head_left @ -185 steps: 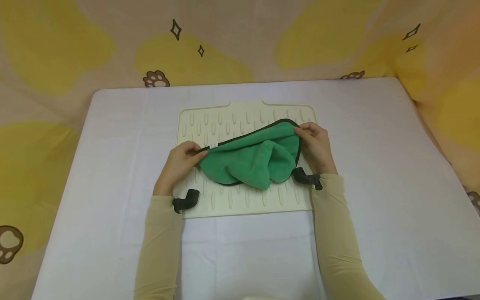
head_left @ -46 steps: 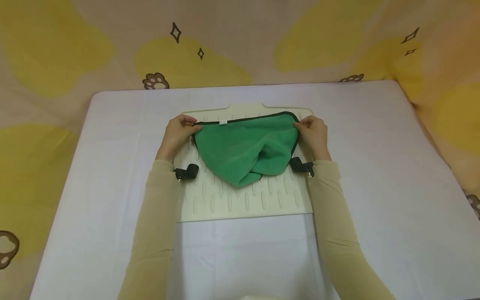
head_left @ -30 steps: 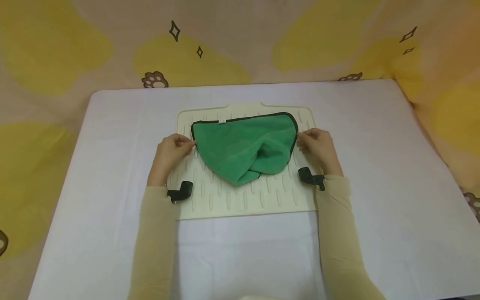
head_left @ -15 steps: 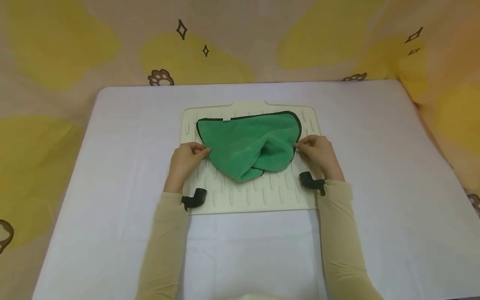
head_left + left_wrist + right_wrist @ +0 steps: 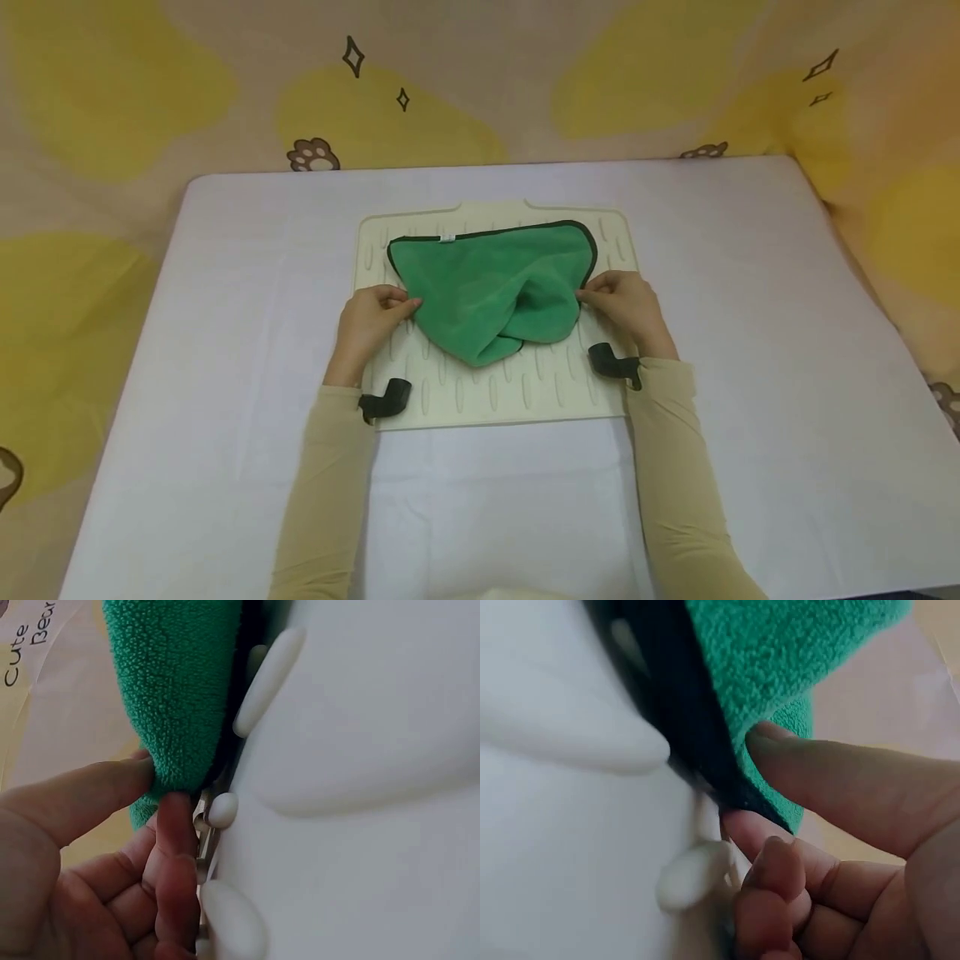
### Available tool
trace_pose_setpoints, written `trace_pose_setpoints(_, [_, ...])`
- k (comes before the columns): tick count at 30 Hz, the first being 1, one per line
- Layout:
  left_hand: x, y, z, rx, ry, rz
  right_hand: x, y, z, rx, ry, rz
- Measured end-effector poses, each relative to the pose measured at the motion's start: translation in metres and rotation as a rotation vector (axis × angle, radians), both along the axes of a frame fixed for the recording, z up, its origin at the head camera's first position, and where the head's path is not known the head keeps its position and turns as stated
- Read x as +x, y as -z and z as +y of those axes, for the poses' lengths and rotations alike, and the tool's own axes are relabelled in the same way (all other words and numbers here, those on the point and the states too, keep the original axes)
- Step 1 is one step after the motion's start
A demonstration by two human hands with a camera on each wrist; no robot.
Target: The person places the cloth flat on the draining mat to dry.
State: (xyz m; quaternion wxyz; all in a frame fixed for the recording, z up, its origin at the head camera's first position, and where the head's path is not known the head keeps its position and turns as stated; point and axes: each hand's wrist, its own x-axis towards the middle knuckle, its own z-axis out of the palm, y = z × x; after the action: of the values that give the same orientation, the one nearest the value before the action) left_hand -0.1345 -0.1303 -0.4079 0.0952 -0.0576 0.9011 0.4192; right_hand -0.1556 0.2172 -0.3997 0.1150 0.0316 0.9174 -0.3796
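Across a pale mat [image 5: 472, 407] lay a green cloth [image 5: 480, 279], its underside hidden, its white tag [image 5: 447, 238] too small to read; the left hand [image 5: 367, 323] and right hand [image 5: 628, 307], apart, pinched opposite edges. Both sleeves [image 5: 324, 492] were cut off below.

towel [image 5: 465, 275]: cloth, fuzzy pile, matt | mat [image 5: 476, 408]: plastic-looking, smooth, ridged | table cover [image 5: 750, 333]: creased matt fabric

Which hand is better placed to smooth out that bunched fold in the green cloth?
Probably the right hand: it pinches the green cloth at the side nearer the bunched fold, while the left hand pinches the opposite side, farther away.
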Motion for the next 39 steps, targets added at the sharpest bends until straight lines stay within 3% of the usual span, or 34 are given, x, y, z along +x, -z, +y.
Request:
trace_pose_setpoints(7, [0.001,0.000,-0.001,0.007,-0.011,0.036,-0.001,0.003,0.000,-0.044,-0.004,0.003])
trace_pose_setpoints(14, [0.001,0.004,-0.006,0.084,-0.072,0.044,0.000,0.005,0.013,-0.357,0.073,-0.035])
trace_pose_setpoints(18, [0.001,0.004,-0.006,0.136,-0.098,0.052,0.002,0.004,0.017,-0.479,0.106,-0.033])
trace_pose_setpoints(22, [0.000,0.002,-0.005,0.227,-0.113,0.051,0.002,0.003,0.019,-0.598,0.086,-0.055])
trace_pose_setpoints(25, [0.000,0.002,-0.005,0.353,-0.111,0.015,0.003,0.003,0.020,-0.645,0.060,-0.097])
trace_pose_setpoints(31, [0.000,0.002,-0.006,0.540,-0.025,-0.095,0.004,0.006,0.023,-0.749,-0.005,-0.175])
trace_pose_setpoints(39, [0.002,0.006,-0.015,0.710,0.208,-0.128,0.005,0.007,0.026,-0.803,-0.115,-0.242])
